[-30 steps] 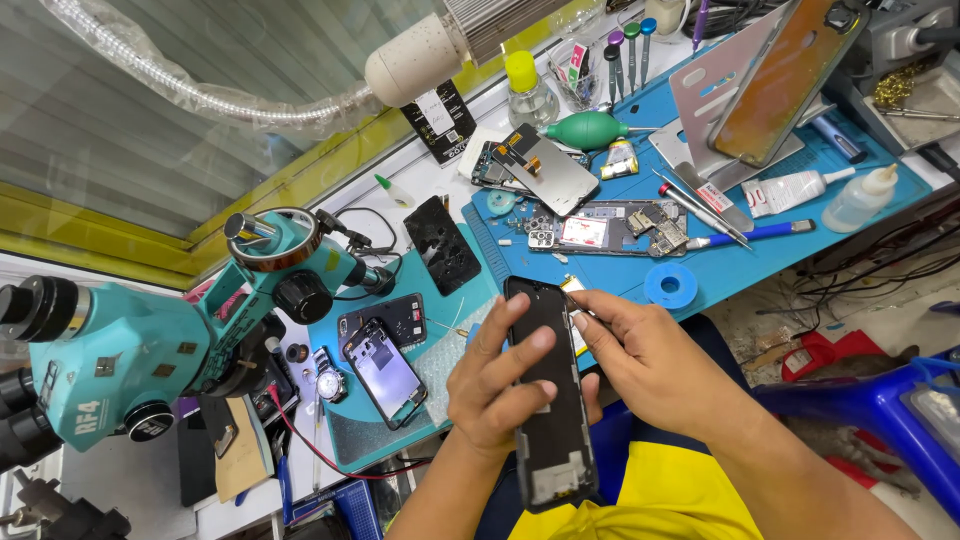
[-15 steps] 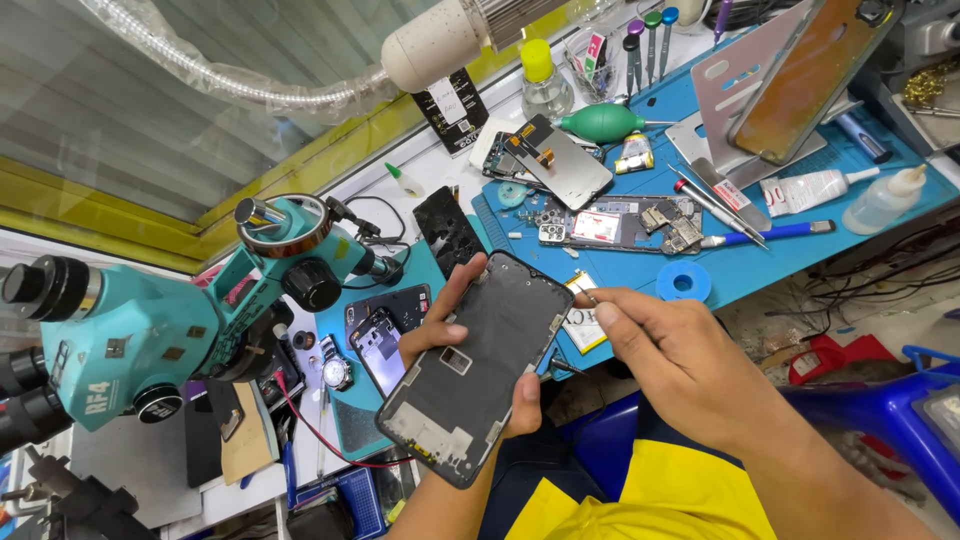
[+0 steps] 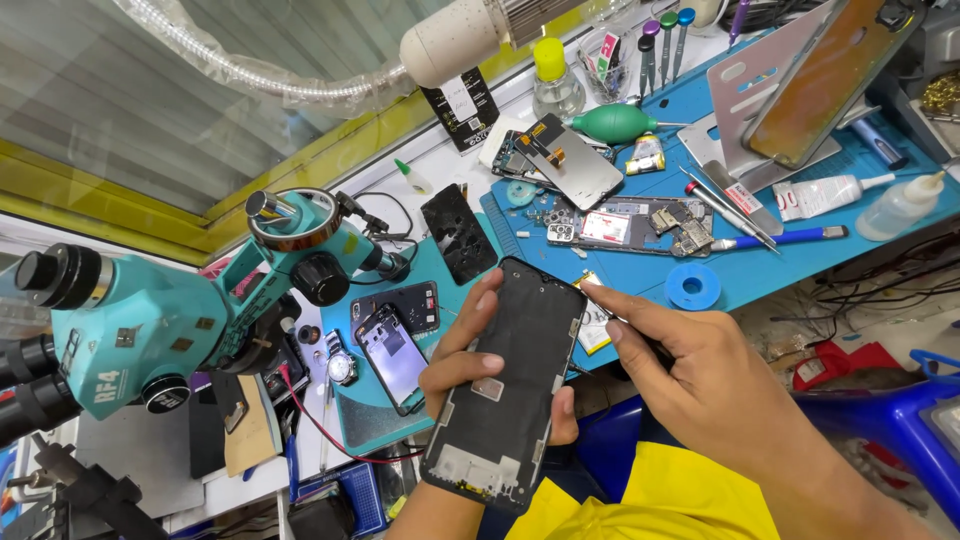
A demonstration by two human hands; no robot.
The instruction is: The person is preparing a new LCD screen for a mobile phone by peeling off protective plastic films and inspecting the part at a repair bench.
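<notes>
In the head view, a black phone screen panel (image 3: pixel 510 385) is held up off the bench, tilted, its back side with flex patches turned toward the camera, probably so that side can be inspected. It is gripped by the left hand (image 3: pixel 480 370), whose fingers are curled over the left long edge while the thumb is pressed against the lower right edge; the panel is thus pinched across its width, and its top and bottom ends are left free. The right hand (image 3: pixel 700 385) is placed just beside the panel's upper right corner, its forefinger and thumb pressed together near that corner; whether a small tool is pinched there cannot be told. Beyond the hands, a blue work mat (image 3: pixel 790 250) is crowded with an opened phone body (image 3: pixel 630 228), a second screen panel (image 3: pixel 575 160), a roll of blue tape (image 3: pixel 693 286) and a blue-handled tool (image 3: pixel 790 238), so little bare surface is left near its front edge. To the left, a teal microscope (image 3: pixel 170 320) is set above a smaller mat, on which a phone (image 3: pixel 392 355) is laid. Open room is found mainly in the air above the lap.
</notes>
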